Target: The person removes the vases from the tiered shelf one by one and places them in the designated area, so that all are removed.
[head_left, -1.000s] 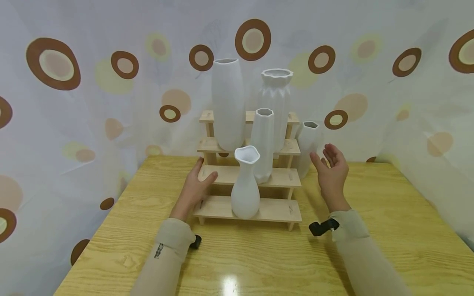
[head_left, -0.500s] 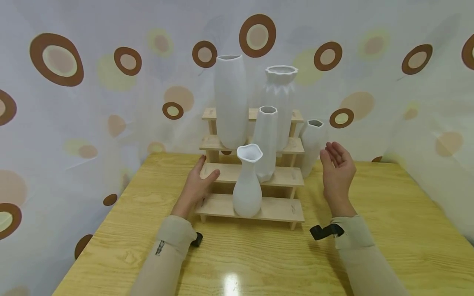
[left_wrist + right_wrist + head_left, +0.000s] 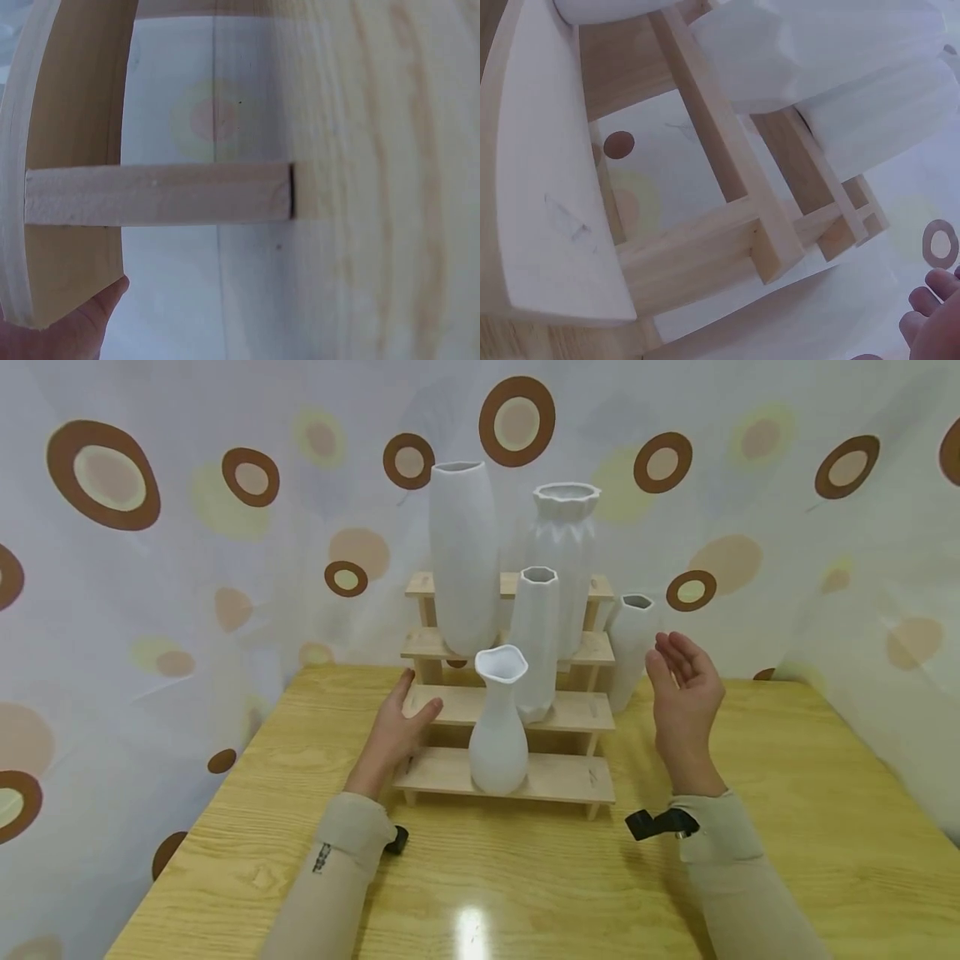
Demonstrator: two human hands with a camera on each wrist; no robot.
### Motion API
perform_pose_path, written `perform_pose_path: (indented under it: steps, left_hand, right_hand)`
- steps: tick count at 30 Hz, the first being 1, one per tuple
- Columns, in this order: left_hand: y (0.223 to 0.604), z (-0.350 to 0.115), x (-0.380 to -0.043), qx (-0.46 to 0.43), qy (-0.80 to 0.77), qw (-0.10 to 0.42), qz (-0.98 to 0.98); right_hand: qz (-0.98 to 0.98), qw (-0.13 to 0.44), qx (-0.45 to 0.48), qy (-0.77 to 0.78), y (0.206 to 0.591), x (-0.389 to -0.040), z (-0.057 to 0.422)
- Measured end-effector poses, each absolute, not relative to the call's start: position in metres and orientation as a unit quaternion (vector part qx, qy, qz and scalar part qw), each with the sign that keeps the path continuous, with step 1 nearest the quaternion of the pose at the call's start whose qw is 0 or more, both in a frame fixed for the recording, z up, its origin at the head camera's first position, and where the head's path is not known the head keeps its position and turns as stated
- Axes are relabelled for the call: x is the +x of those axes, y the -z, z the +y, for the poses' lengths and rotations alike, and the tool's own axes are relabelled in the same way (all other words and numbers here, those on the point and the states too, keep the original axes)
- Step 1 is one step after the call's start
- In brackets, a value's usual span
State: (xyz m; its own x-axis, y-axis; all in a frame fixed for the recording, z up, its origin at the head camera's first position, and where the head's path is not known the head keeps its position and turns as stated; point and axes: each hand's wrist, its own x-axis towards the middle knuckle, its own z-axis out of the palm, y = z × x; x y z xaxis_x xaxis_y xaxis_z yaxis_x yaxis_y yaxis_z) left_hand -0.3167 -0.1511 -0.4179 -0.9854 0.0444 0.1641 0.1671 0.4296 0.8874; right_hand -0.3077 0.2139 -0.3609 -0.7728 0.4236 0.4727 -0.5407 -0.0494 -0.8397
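A four-tier-like stepped wooden stand carries white vases. On its lowest step is a small vase with a wavy flared mouth; a slim faceted vase is one step up. Higher stand a tall smooth vase and a pleated-neck vase. Another white vase is on the table at the stand's right. My left hand rests at the stand's left end, thumb over the second step, some fingers hidden. My right hand is raised beside the right-hand vase, holding nothing, fingers loosely bent.
The wood-grain table extends in front of the stand and to both sides. A light curtain with brown ring patterns hangs close behind. The stand's steps and supports fill much of the right wrist view.
My right hand has drawn slightly right, away from the right-hand vase. My left hand stays at the stand, and the vases keep their places. The head view shifts a little.
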Motion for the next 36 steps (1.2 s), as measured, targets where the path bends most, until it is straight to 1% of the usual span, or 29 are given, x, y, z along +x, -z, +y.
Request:
perform_pose_path:
  steps: [8,15,24,30,36]
  left_hand:
    - [0.416,-0.153,-0.316,-0.06,0.523,0.053,-0.849]
    - [0.414,-0.152,-0.315,-0.06,0.521,0.047,-0.85]
    - [0.414,-0.151,-0.316,-0.067,0.52,0.051,-0.85]
    - [0.413,-0.152,-0.314,-0.067,0.529,0.052,-0.844]
    - [0.414,-0.152,-0.314,-0.066,0.53,0.05,-0.844]
  right_hand:
    - [-0.604,0.327,0.065,-0.724,0.356,-0.303,0.209]
    - [-0.607,0.308,0.071,-0.729,0.355,-0.297,0.205]
    - [-0.575,0.336,0.113,-0.737,0.354,-0.296,0.2]
    - [-0.581,0.334,0.126,-0.732,0.351,-0.293,0.197]
    - [-0.59,0.32,0.131,-0.73,0.346,-0.286,0.194]
